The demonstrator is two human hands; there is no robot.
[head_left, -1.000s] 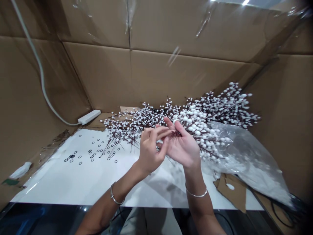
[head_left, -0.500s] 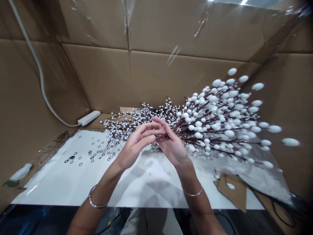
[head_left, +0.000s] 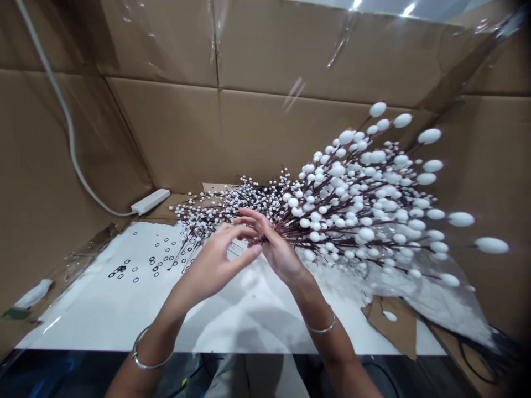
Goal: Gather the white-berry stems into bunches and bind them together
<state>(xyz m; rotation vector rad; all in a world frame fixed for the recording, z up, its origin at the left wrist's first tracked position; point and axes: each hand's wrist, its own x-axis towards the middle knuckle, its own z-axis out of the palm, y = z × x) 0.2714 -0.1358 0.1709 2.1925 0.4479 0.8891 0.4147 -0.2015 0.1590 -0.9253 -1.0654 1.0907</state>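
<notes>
A large bundle of artificial berry stems (head_left: 365, 193), with white oval berries on dark brown twigs, fans out to the right. Its cut ends come together between my two hands. My right hand (head_left: 279, 251) is curled around the gathered stems from beneath, fingers pointing up and left. On the other side, my left hand (head_left: 222, 260) brings its thumb and fingertips together at the stem ends, leaving a gap toward the palm. Exactly what the left fingertips pinch is partly hidden. Behind both hands lie more twigs with smaller white berries (head_left: 207, 209).
Small black rings (head_left: 155, 264) are scattered over the white sheet (head_left: 103, 309) at left. A white power strip (head_left: 150, 201) with its cable sits in the back left corner. Cardboard walls (head_left: 166, 127) enclose the table. Clear plastic and a torn cardboard piece (head_left: 394, 326) lie at right.
Both hands have shifted slightly left and toward me, with the bundle following. My left thumb and fingers have spread wider apart, and the berry heads now sit a little further left.
</notes>
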